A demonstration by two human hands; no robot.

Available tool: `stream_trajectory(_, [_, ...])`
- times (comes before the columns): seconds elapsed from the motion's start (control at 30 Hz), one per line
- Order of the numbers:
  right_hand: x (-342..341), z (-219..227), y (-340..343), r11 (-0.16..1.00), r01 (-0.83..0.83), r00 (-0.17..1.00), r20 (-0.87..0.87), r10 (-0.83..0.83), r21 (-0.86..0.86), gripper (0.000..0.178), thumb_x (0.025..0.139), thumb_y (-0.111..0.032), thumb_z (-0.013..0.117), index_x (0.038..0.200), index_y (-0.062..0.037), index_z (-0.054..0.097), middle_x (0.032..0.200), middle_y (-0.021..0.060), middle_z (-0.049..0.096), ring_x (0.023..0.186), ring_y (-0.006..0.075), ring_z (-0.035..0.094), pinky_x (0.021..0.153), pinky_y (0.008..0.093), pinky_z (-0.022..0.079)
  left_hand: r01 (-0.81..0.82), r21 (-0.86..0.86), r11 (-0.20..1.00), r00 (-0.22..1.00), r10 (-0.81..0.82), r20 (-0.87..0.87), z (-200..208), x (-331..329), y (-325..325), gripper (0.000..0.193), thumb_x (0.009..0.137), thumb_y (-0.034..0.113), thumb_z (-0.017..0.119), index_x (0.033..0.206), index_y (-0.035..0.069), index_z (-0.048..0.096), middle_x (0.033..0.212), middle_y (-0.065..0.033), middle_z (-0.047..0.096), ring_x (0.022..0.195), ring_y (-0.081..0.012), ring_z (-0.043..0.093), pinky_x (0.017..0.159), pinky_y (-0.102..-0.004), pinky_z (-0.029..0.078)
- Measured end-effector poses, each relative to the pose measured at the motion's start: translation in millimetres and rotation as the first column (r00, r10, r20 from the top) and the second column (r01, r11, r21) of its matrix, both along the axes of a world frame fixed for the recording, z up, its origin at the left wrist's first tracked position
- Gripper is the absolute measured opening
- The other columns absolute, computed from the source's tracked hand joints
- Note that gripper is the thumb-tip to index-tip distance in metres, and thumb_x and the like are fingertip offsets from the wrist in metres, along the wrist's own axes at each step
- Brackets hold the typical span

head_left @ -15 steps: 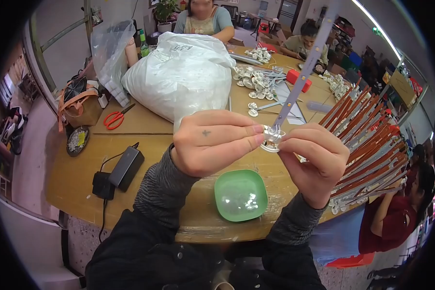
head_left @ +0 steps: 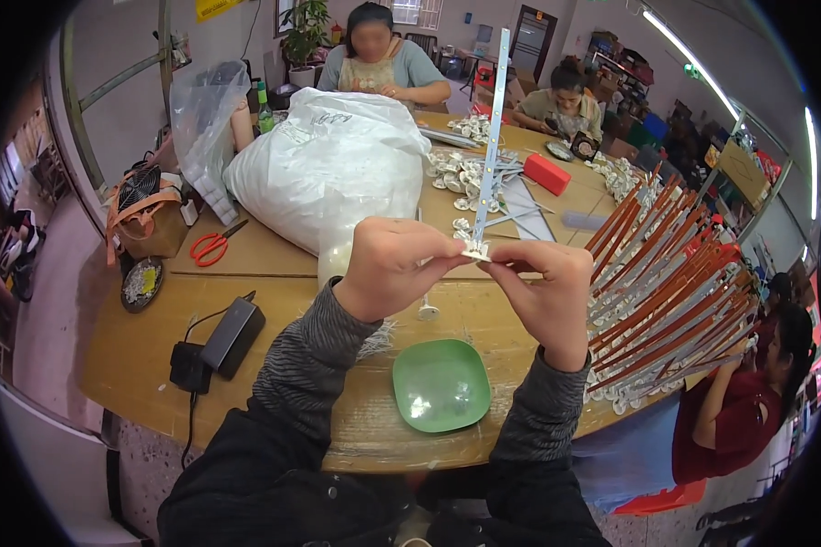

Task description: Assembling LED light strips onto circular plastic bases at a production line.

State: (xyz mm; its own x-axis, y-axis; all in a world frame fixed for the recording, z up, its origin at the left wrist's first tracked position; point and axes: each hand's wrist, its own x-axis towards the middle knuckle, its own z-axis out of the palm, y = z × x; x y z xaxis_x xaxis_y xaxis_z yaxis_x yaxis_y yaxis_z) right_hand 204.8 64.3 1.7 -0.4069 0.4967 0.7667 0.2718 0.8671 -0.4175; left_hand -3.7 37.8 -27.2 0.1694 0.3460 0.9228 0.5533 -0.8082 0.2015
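Observation:
Above the near part of the table, my left hand (head_left: pixel 394 267) and my right hand (head_left: pixel 547 284) pinch opposite sides of a small white round cap (head_left: pixel 475 255) between thumbs and fingertips. A narrow LED strip (head_left: pixel 490 150), pale with small yellowish dots, rises almost upright from the cap. My fingertips cover part of the cap's rim, so how the strip joins it cannot be made out. A green square bowl (head_left: pixel 401 398) with rounded corners sits on the table below my hands. Beside my left forearm lies a bunch of thin white strands (head_left: pixel 377 339), partly hidden.
A big white plastic bag (head_left: pixel 324 169) bulges at the back left, with red scissors (head_left: pixel 209 248) and a black power adapter (head_left: pixel 233 339) nearer. Many strips with white caps (head_left: pixel 670 301) crowd the right side. A red box (head_left: pixel 546 173) lies behind. Other people sit around the table.
The cap and strip have moved slightly left and farther away, and the cap has tipped from facing me to nearly edge-on. The strip stands straighter. Both hands keep their pinch.

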Motion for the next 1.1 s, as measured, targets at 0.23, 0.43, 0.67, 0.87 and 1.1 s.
stream_trajectory(0.23, [0, 3, 0, 1.0, -0.019, 1.0, -0.023, 0.019, 0.018, 0.013, 0.075, 0.005, 0.079, 0.085, 0.0042, 0.071, 0.077, 0.01, 0.073, 0.068, 0.015, 0.072, 0.064, 0.0241, 0.057, 0.006, -0.031, 1.0, 1.0, -0.006, -0.005, 7, 0, -5, 0.015, 0.074, -0.004, 0.08, 0.088, -0.001, 0.075, 0.08, -0.0136, 0.074, 0.071, -0.0208, 0.074, 0.062, -0.0268, 0.058])
stream_trajectory(0.43, [3, 5, -2, 0.995, -0.02, 1.0, 0.0, 0.02, 0.098, 0.015, 0.073, 0.007, 0.079, 0.085, 0.0035, 0.071, 0.08, 0.0101, 0.073, 0.072, 0.0164, 0.072, 0.067, 0.0258, 0.057, 0.02, 0.056, 0.998, 0.999, -0.017, -0.047, 13, 0, -12, 0.019, 0.073, -0.007, 0.078, 0.09, -0.002, 0.075, 0.083, -0.0141, 0.075, 0.076, -0.0237, 0.075, 0.066, -0.0292, 0.06])
stream_trajectory(0.67, [5, 14, -10, 0.935, -0.136, 0.988, -0.023, 0.152, 0.327, 0.021, 0.067, 0.012, 0.077, 0.084, 0.0022, 0.072, 0.083, 0.0131, 0.073, 0.079, 0.0236, 0.072, 0.07, 0.0297, 0.057, -0.06, 0.332, 0.941, 0.973, 0.129, -0.192, 28, 1, -32, 0.024, 0.068, -0.008, 0.075, 0.092, -0.002, 0.075, 0.086, -0.0125, 0.074, 0.081, -0.0275, 0.075, 0.069, -0.0326, 0.063])
stream_trajectory(0.87, [8, 14, -13, 0.911, -0.132, 0.988, -0.027, 0.155, 0.392, 0.022, 0.066, 0.012, 0.077, 0.084, 0.0016, 0.072, 0.083, 0.0131, 0.073, 0.078, 0.0237, 0.072, 0.069, 0.0303, 0.057, -0.021, 0.311, 0.95, 0.982, 0.077, -0.17, 25, 1, -28, 0.026, 0.069, -0.007, 0.079, 0.093, -0.001, 0.075, 0.086, -0.012, 0.074, 0.081, -0.0261, 0.075, 0.068, -0.0323, 0.062])
stream_trajectory(1.1, [2, 11, -16, 0.931, -0.098, 0.995, 0.019, 0.098, 0.352, 0.021, 0.067, 0.01, 0.078, 0.085, 0.0019, 0.072, 0.084, 0.0132, 0.072, 0.077, 0.0245, 0.072, 0.068, 0.0301, 0.056, 0.035, 0.046, 0.998, 0.998, -0.037, 0.047, 27, -4, -24, 0.041, 0.064, -0.001, 0.083, 0.104, 0.003, 0.074, 0.096, -0.0126, 0.073, 0.08, -0.0251, 0.072, 0.065, -0.0303, 0.057])
